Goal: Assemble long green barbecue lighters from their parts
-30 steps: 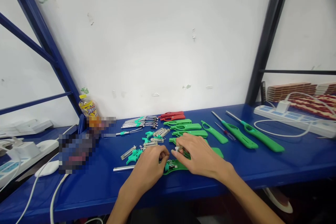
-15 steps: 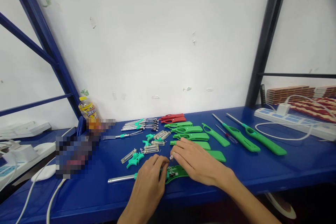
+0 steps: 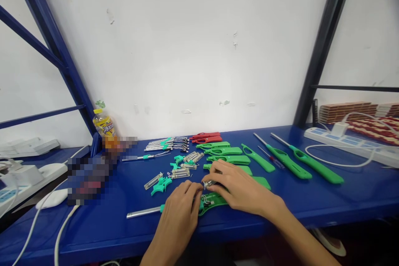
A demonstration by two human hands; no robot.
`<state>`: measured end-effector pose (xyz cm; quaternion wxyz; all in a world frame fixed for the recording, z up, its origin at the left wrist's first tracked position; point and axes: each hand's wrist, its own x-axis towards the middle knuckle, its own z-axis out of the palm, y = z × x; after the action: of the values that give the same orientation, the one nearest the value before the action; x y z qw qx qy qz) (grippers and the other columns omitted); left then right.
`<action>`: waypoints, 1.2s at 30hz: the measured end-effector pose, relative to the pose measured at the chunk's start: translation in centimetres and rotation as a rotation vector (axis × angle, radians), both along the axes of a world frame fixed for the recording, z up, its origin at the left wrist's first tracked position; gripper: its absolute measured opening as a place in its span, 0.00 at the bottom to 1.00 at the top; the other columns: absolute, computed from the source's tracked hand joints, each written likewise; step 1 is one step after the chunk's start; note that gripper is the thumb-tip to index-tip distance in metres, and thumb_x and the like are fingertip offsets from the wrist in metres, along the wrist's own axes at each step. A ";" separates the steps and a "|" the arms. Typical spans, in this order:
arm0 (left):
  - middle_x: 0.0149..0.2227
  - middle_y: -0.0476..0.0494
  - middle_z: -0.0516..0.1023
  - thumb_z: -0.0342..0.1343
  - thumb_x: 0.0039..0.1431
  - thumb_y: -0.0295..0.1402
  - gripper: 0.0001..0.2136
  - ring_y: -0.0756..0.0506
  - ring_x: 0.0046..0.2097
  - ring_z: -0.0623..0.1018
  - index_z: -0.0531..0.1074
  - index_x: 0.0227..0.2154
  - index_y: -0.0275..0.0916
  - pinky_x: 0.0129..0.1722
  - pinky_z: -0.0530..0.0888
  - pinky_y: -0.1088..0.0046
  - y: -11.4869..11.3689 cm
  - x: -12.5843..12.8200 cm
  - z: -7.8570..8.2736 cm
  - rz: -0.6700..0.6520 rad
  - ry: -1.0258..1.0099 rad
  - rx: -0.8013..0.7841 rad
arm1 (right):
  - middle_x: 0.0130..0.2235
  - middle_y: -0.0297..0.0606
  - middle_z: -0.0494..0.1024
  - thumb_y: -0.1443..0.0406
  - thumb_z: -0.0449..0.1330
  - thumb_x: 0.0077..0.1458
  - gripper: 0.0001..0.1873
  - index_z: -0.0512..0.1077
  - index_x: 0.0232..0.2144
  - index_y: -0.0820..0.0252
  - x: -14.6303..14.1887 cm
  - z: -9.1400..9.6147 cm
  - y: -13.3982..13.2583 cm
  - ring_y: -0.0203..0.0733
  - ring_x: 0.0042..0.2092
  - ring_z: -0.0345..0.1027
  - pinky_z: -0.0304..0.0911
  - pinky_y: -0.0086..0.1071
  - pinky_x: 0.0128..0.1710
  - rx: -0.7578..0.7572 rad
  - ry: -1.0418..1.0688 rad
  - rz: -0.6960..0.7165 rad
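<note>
A half-open green lighter shell [image 3: 215, 202] with a metal tube [image 3: 143, 212] sticking out to the left lies near the front edge of the blue shelf [image 3: 311, 203]. My left hand [image 3: 181, 212] rests on its left part, fingers curled down on it. My right hand [image 3: 240, 187] lies over the shell's right part and pinches a small clear and metal piece [image 3: 208, 183] at the fingertips, just above the shell's inside.
Behind my hands lie green shells [image 3: 229, 159], red shells [image 3: 205, 137], teal triggers [image 3: 160, 185], metal tubes [image 3: 166, 144] and small clear parts. Two finished green lighters [image 3: 308, 162] lie to the right, a power strip [image 3: 349, 143] beyond. A bottle [image 3: 104, 126] stands left.
My right hand has slid a little left and down, bringing the small piece closer over the open shell. My left hand stays on the shell.
</note>
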<state>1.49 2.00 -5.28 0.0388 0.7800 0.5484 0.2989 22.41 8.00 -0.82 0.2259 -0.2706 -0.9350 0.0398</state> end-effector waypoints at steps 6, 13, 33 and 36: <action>0.44 0.43 0.80 0.47 0.74 0.27 0.11 0.40 0.46 0.81 0.75 0.47 0.43 0.47 0.77 0.62 -0.1 0.0 0.1 0.002 -0.015 0.010 | 0.43 0.37 0.78 0.64 0.60 0.72 0.12 0.79 0.53 0.53 0.7 0.2 0.3 0.45 0.46 0.72 0.65 0.36 0.43 -0.041 0.068 -0.001; 0.44 0.43 0.80 0.46 0.75 0.28 0.12 0.40 0.45 0.80 0.75 0.46 0.43 0.46 0.76 0.62 0.0 0.0 0.0 -0.002 -0.013 -0.003 | 0.43 0.37 0.79 0.63 0.61 0.71 0.12 0.80 0.53 0.52 0.7 0.1 0.3 0.45 0.45 0.73 0.64 0.36 0.43 -0.046 0.049 0.031; 0.40 0.44 0.79 0.45 0.74 0.27 0.11 0.41 0.43 0.80 0.72 0.40 0.42 0.44 0.75 0.64 -0.3 0.2 -0.1 0.002 0.009 0.035 | 0.43 0.38 0.79 0.63 0.60 0.71 0.12 0.80 0.52 0.52 0.3 0.1 0.0 0.46 0.45 0.73 0.63 0.36 0.43 -0.083 0.019 0.028; 0.40 0.44 0.79 0.45 0.74 0.26 0.11 0.41 0.42 0.80 0.72 0.40 0.42 0.44 0.75 0.64 -0.3 0.2 -0.1 0.010 0.014 0.038 | 0.44 0.38 0.79 0.63 0.60 0.72 0.12 0.80 0.52 0.52 0.3 0.1 0.0 0.46 0.46 0.73 0.63 0.37 0.44 -0.083 0.019 0.020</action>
<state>1.66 1.65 -5.33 0.0186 0.7800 0.5465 0.3041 22.70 7.98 -0.67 0.2229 -0.2701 -0.9330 0.0833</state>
